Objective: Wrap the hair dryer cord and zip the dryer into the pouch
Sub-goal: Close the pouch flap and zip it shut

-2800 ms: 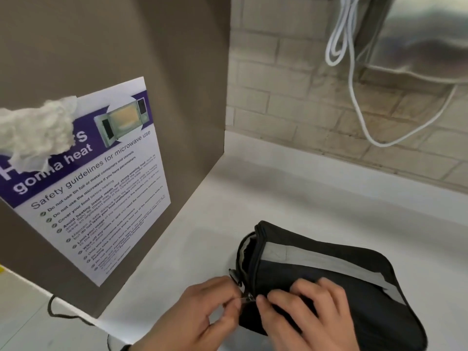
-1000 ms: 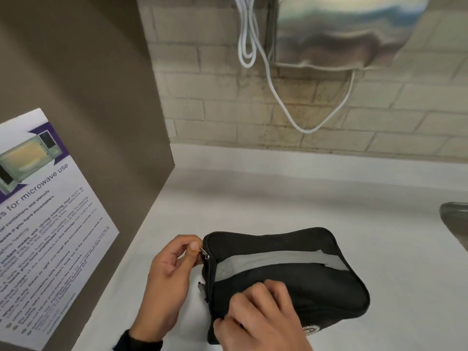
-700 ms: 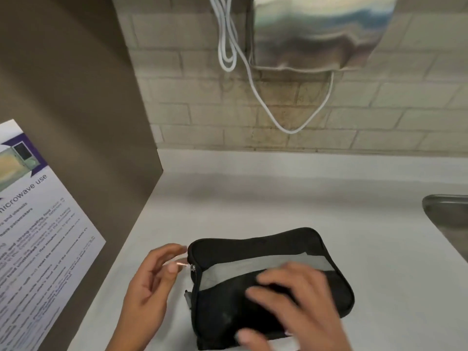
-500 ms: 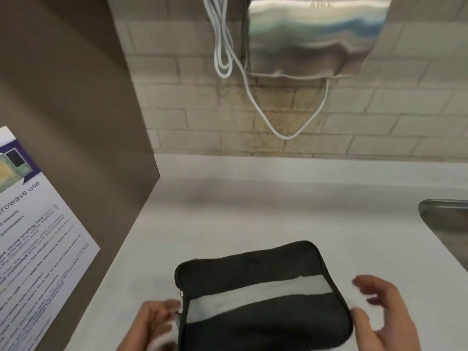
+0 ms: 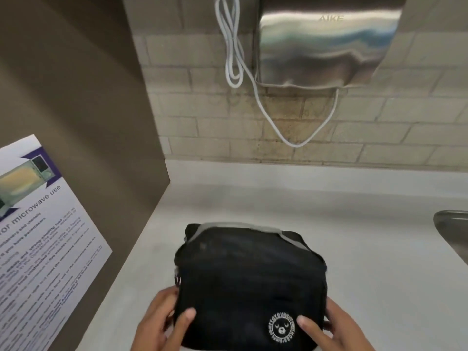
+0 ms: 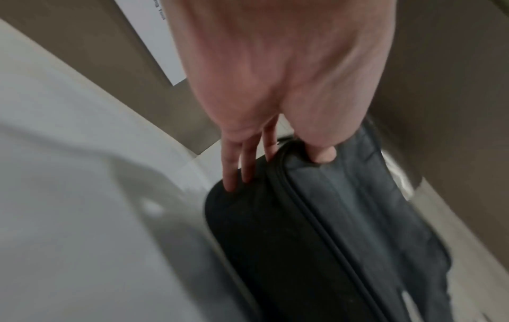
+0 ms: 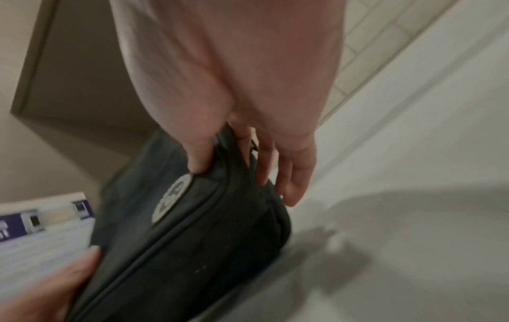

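The white counter (image 5: pixel 354 224) runs back to a tan brick wall (image 5: pixel 379 122), where a steel hand dryer unit (image 5: pixel 324 46) hangs with a white cable (image 5: pixel 253 79) looped beside and below it. A brown side panel (image 5: pixel 76 97) on the left carries a microwave safety poster (image 5: pixel 38 236); the rim of a metal sink (image 5: pixel 453 231) shows at the right edge.

The black pouch (image 5: pixel 248 282) sits near the front of the counter, tilted up toward the camera with its round white logo (image 5: pixel 281 328) at the near right corner and a grey strap (image 5: pixel 238 225) along its far edge. Both wrist views show the zipper seam running closed along the visible sides; the far corner cannot be checked. The hair dryer itself is not visible — judged to be inside the pouch.

The left hand (image 5: pixel 162 323) grasps the pouch's near left edge, thumb on top and fingers underneath. The right hand (image 5: pixel 336 330) grips the near right edge the same way, thumb beside the logo.

Judgement: the task appears at or near completion. Risks from here — a slider short of its end stop would let the seam creep open under the dryer's weight, and the soft fabric held only by its edges could sag and slip if lifted or tipped quickly.
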Motion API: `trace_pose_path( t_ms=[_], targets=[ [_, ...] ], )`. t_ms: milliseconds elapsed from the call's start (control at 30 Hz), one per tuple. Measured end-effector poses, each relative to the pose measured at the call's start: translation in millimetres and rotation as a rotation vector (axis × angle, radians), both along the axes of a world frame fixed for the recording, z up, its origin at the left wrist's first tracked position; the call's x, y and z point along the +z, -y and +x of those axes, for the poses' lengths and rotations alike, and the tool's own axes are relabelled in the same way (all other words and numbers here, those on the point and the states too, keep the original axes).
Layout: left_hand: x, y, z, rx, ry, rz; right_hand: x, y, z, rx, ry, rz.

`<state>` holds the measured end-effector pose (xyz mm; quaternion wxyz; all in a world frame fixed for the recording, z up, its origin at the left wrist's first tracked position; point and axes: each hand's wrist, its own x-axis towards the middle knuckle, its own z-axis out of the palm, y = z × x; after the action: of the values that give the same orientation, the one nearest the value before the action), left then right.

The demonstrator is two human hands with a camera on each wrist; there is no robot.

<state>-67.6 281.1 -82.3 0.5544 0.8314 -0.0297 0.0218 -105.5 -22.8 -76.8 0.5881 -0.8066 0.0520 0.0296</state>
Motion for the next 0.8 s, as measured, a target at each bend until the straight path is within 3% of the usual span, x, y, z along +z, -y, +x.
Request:
trace_pose_path(
  t_ms=[133, 233, 400, 600, 800],
  targets=[
    [15.1, -11.8, 37.9, 0.139, -0.021, -0.176, 2.5, -24.1, 37.4, -0.059, 0.009, 0.081],
    [34.6, -17.5, 70.8, 0.166, 0.021, -0.146, 12.6, -46.4, 68.5, -0.116, 0.005, 0.229],
    [45.6, -35.9, 137.1, 0.222, -0.097, -0.155, 19.4, -74.5, 123.6, -0.118, -0.064, 0.412],
    [34.0, -59.1, 204.3, 0.239, -0.181, -0.062, 12.4, -100.6, 166.1, -0.103, -0.143, 0.44],
    [20.7, -66.4, 233.2, 0.262, -0.245, -0.056, 6.4, -110.9, 187.4, -0.14, -0.172, 0.435]
  ],
)
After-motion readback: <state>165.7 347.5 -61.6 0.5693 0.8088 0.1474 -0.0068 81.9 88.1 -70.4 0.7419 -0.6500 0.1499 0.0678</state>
